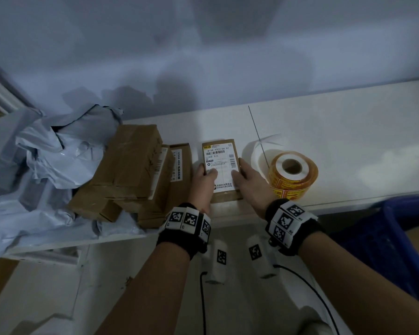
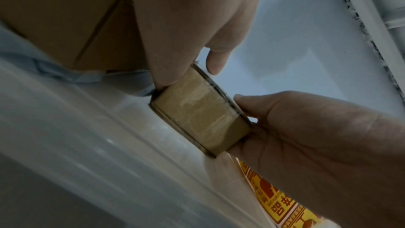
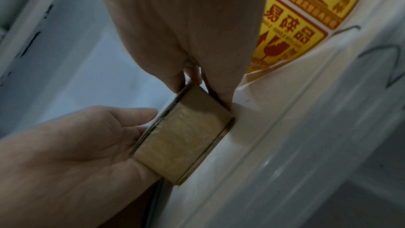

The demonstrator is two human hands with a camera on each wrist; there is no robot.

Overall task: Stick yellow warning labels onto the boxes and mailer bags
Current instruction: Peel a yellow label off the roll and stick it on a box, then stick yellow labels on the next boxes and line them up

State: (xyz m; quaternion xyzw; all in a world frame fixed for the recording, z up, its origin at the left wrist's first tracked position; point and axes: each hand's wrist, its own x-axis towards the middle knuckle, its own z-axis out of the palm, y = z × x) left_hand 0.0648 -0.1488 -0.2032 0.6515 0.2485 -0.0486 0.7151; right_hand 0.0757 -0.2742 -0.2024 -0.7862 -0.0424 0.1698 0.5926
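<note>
1. Two hands frame one small cardboard box (image 1: 220,170), which lies flat on the white table (image 1: 348,131) near its front edge, white shipping label up. No yellow label shows on its top.
2. The left hand (image 1: 203,180) grips the box's left side, thumb over the top; the right hand (image 1: 246,176) grips the right side the same way. Both hold the box and nothing else.
3. I judge the step to be positioning this box for labelling.
4. The roll of yellow warning labels (image 1: 292,174) stands just right of the box, a strip of bare backing paper (image 1: 259,151) curling off behind it.
5. Next, one hand must let go and peel a label off the roll, then press it onto bare cardboard, not over the barcode.
6. Left of the box sit stacked brown boxes (image 1: 131,165) and crumpled grey mailer bags (image 1: 46,151); a blue crate (image 1: 382,238) stands lower right.
</note>
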